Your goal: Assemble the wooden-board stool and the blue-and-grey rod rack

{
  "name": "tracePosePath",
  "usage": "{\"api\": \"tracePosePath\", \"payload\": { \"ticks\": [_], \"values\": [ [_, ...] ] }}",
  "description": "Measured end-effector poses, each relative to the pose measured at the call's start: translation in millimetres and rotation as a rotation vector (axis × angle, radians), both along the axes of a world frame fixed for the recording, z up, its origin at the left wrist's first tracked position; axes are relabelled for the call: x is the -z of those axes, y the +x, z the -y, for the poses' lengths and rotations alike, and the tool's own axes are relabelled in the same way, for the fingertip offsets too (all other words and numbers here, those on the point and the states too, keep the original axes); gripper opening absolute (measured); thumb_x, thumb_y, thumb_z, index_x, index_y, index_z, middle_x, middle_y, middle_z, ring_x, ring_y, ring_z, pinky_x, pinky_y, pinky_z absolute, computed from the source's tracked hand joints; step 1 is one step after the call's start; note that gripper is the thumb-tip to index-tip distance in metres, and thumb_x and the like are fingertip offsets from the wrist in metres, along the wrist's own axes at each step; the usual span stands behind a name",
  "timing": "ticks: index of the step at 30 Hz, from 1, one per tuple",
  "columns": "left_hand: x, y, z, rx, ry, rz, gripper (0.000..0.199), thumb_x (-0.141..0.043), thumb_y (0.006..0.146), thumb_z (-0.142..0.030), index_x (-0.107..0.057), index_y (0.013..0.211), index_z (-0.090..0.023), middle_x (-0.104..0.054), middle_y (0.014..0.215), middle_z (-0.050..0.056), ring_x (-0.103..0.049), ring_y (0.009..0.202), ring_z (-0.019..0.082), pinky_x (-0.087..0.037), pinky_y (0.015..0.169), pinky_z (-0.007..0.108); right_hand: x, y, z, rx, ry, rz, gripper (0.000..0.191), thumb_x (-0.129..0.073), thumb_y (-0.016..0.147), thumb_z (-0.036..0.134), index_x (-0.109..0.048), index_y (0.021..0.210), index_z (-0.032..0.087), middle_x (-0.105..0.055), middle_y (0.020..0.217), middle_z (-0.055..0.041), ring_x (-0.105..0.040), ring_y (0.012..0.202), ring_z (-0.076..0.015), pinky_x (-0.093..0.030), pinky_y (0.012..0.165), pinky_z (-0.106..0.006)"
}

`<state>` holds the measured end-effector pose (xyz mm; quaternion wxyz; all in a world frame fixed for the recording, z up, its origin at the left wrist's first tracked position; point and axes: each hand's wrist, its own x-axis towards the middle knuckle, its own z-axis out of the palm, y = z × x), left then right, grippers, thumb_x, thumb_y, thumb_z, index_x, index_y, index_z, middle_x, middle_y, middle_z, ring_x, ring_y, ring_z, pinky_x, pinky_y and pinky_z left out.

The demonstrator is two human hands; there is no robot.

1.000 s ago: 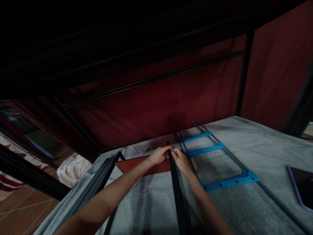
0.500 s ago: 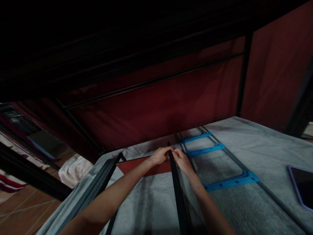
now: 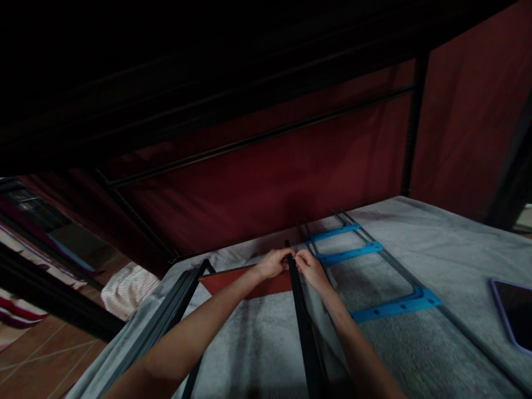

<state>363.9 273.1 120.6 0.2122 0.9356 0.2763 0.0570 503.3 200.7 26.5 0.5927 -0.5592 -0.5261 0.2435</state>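
My left hand is closed around the upper part of a long black bar, near where a reddish-brown board meets it. On the bar's right side, my right hand pinches something small and thin that I cannot make out. The fingertips of both hands almost meet at the bar. The board spans from this bar to another black frame bar on the left. Blue brackets joined to grey rods lie right of my right hand.
A grey blanket covers the surface below. At the right edge lies a phone. Dark red cloth hangs behind a black metal frame. Striped cloth is at the left, above a tiled floor.
My right hand has shifted very slightly at the bar, and its fingertips look a little further from my left hand. The left hand stays at the same spot.
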Motion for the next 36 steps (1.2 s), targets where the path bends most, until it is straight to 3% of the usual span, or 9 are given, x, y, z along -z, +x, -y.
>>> {"api": "tracePosePath", "payload": {
  "ticks": [5,10,15,20,24,30,36],
  "values": [
    [0.0,0,0,-0.01,0.018,0.007,0.04,-0.058,0.071,-0.012,-0.064,0.11,-0.019,-0.066,0.086,-0.001,-0.058,0.077,0.013,-0.044,0.071,0.02,-1.9,-4,-1,0.104,0.003,0.227,0.023,-0.034,0.094,0.035,-0.054,0.09,0.023,-0.065,0.085,-0.003,-0.062,0.082,-0.0188,-0.04,0.068,-0.026],
    [-4.2,1,2,-0.014,0.027,-0.051,0.039,-0.056,0.074,-0.012,-0.063,0.111,-0.02,-0.066,0.086,-0.001,-0.059,0.078,0.014,-0.044,0.071,0.021,-7.5,-6,1,0.143,-0.13,0.387,0.027,-0.03,0.097,0.036,-0.054,0.091,0.024,-0.065,0.085,-0.0029,-0.062,0.079,-0.0181,-0.036,0.063,-0.025],
    [-6.4,1,3,0.001,0.031,-0.062,0.035,-0.057,0.075,-0.013,-0.063,0.108,-0.02,-0.065,0.084,-0.001,-0.058,0.076,0.014,-0.043,0.068,0.02,-6.8,-4,1,0.087,-0.112,0.275,0.028,-0.031,0.097,0.04,-0.054,0.09,0.026,-0.064,0.08,-0.0002,-0.061,0.075,-0.0173,-0.038,0.064,-0.025],
    [-2.1,0,0,-0.013,0.036,-0.036,0.047,-0.059,0.073,-0.012,-0.059,0.12,-0.02,-0.067,0.09,0.0,-0.06,0.08,0.015,-0.045,0.07,0.021,-1.6,-2,-2,0.025,0.005,0.177,0.021,-0.037,0.093,0.037,-0.054,0.092,0.025,-0.065,0.085,-0.0013,-0.062,0.08,-0.018,-0.042,0.068,-0.026],
    [1.4,-1,-2,-0.006,0.031,-0.033,0.052,-0.057,0.075,-0.013,-0.057,0.126,-0.02,-0.069,0.097,0.003,-0.062,0.083,0.016,-0.047,0.075,0.024,1.7,-3,-5,0.048,-0.053,0.238,0.027,-0.035,0.094,0.041,-0.057,0.091,0.026,-0.065,0.084,-0.0011,-0.061,0.081,-0.0182,-0.04,0.068,-0.026],
    [2.4,1,-3,-0.008,0.014,-0.011,0.053,-0.057,0.073,-0.01,-0.057,0.126,-0.019,-0.069,0.108,0.005,-0.063,0.092,0.017,-0.048,0.082,0.026,2.4,-7,-6,0.068,-0.104,0.15,0.035,-0.032,0.095,0.049,-0.06,0.093,0.027,-0.066,0.084,-0.0018,-0.062,0.08,-0.0186,-0.04,0.068,-0.026],
    [4.3,-1,3,-0.125,-0.027,0.035,0.059,-0.06,0.072,-0.011,-0.044,0.128,-0.019,-0.066,0.081,-0.001,-0.062,0.07,0.014,-0.045,0.063,0.022,-0.9,-4,-4,0.016,-0.062,0.118,0.029,-0.032,0.094,0.044,-0.054,0.089,0.025,-0.062,0.077,0.0,-0.06,0.074,-0.0176,-0.04,0.065,-0.025]
  ]
}}
